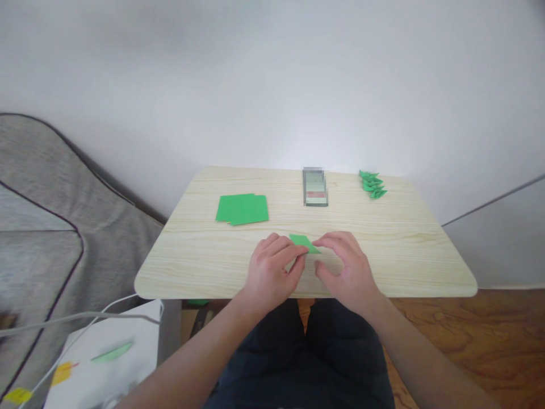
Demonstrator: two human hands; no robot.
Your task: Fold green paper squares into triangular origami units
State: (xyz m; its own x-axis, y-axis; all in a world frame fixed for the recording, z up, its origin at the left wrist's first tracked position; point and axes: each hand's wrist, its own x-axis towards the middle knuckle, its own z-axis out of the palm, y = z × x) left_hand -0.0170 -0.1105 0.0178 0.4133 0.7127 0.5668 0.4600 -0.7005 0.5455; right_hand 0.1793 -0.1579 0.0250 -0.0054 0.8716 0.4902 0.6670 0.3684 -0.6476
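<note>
A small green paper piece [303, 242] lies at the near middle of the light wooden table [426, 250], partly folded. My left hand [272, 270] has its fingers curled over the paper's left part and pinches it. My right hand [347, 267] pinches the paper's right corner between thumb and forefinger. Both hands rest on the tabletop near its front edge.
A stack of flat green paper sheets [242, 208] lies at the left middle. A pile of several folded green pieces [372, 183] sits at the far right. A blurred phone-like object [315, 187] lies at the far middle. A white bag [106, 358] and grey fabric [38, 227] are left of the table.
</note>
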